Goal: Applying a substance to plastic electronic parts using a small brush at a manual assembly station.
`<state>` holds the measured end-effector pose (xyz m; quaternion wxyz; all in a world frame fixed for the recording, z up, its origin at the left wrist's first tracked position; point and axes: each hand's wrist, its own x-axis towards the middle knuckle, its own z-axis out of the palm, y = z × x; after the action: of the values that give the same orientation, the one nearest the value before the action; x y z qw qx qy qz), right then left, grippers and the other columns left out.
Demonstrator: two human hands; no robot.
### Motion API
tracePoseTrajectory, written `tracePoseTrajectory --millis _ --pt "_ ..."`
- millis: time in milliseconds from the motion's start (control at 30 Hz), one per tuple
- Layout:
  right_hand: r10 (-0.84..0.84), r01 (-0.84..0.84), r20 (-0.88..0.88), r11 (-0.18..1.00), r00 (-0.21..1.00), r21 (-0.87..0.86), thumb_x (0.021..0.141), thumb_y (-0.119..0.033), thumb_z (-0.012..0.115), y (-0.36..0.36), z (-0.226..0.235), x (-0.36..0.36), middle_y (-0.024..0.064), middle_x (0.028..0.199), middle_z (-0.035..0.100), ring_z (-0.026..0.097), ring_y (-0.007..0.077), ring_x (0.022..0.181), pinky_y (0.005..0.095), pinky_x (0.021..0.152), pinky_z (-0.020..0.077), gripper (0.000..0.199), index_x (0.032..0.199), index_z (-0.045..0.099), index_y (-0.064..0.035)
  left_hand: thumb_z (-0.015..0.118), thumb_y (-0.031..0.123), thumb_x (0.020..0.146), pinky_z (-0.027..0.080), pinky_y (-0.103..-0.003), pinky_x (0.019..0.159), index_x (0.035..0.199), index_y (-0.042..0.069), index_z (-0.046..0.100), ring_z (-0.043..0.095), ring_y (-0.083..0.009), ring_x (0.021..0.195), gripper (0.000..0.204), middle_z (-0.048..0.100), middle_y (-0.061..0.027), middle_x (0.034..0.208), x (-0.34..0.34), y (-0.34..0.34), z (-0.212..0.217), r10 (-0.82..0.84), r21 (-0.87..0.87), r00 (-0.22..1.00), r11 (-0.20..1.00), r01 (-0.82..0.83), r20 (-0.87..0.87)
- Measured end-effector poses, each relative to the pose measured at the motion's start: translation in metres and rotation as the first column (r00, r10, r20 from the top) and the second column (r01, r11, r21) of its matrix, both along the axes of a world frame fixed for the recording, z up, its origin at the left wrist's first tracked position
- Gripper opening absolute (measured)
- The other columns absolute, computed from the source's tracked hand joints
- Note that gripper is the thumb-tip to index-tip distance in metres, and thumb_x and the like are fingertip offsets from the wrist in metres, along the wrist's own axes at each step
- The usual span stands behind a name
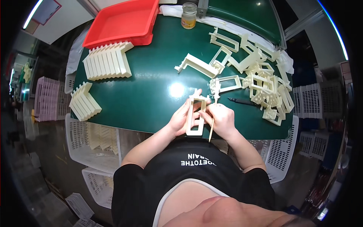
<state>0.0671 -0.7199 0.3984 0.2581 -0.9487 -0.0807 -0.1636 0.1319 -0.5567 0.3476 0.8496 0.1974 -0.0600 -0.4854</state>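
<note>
Near the front edge of the table, my left hand (179,119) is closed round the side of a cream plastic frame (194,132). The frame is a long rectangle with an open middle and small tabs at its far end. Beside it, my right hand (222,118) grips a slim cream plastic piece (211,130), which narrows toward its near end and shows tabs at the far end. It may be a second frame seen edge-on; I cannot tell. The right fingertips touch or nearly touch the left hand's frame. A black pen-like knife (242,101) lies just right of my right hand.
A tangled heap of cream frames (264,85) covers the table's right side. At left stand neat rows of similar parts (107,62) and a smaller row (85,102). A red tray (121,24) and a glass jar (188,17) are at the back. White crates (90,145) flank the table below.
</note>
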Motion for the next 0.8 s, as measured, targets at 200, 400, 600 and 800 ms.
tracePoseTrajectory --millis 200,400,600,800 --pt "-0.024 -0.039 0.122 0.869 0.992 0.493 0.097 -0.046 0.045 -0.02 0.006 -0.003 0.0062 0.073 0.057 0.051 0.0125 0.059 0.0232 0.054 0.042 0.053 0.107 0.063 0.0027 0.025 0.041 0.102 0.055 -0.042 0.084 0.133 0.011 0.037 0.063 -0.0308 0.101 0.045 0.05 -0.025 0.129 0.019 0.003 -0.017 -0.101 -0.154 0.941 0.987 0.053 -0.322" --pt "-0.061 -0.01 0.045 0.49 0.997 0.872 0.099 -0.025 0.045 -0.014 -0.007 -0.01 0.0136 0.089 0.059 0.056 0.0133 0.07 0.0226 0.061 0.0447 0.032 0.11 0.05 0.0035 0.031 0.033 0.102 0.056 -0.041 0.078 0.146 0.017 0.026 0.062 -0.0298 0.092 0.047 0.058 -0.0209 0.117 0.025 0.002 -0.02 -0.132 -0.146 0.907 0.986 0.079 -0.4" --pt "-0.02 -0.078 0.089 0.322 0.996 0.943 0.096 -0.018 0.053 -0.014 -0.022 -0.01 0.0124 0.082 0.06 0.057 0.0119 0.065 0.0208 0.055 0.0446 0.018 0.095 0.055 0.0001 0.029 0.034 0.103 0.054 -0.041 0.079 0.148 0.025 0.022 0.059 -0.0293 0.096 0.047 0.054 -0.0202 0.122 0.024 0.004 -0.018 -0.188 -0.243 0.903 0.965 0.097 -0.385" --pt "0.0 -0.073 0.078 0.349 0.997 0.934 0.091 -0.004 0.059 -0.006 -0.015 0.0 0.0131 0.08 0.06 0.057 0.0118 0.065 0.0213 0.057 0.0475 0.006 0.092 0.056 0.0004 0.027 0.036 0.103 0.052 -0.039 0.079 0.149 0.028 0.018 0.058 -0.0265 0.096 0.048 0.052 -0.0187 0.125 0.024 0.004 -0.015 -0.169 -0.265 0.916 0.962 0.072 -0.364"
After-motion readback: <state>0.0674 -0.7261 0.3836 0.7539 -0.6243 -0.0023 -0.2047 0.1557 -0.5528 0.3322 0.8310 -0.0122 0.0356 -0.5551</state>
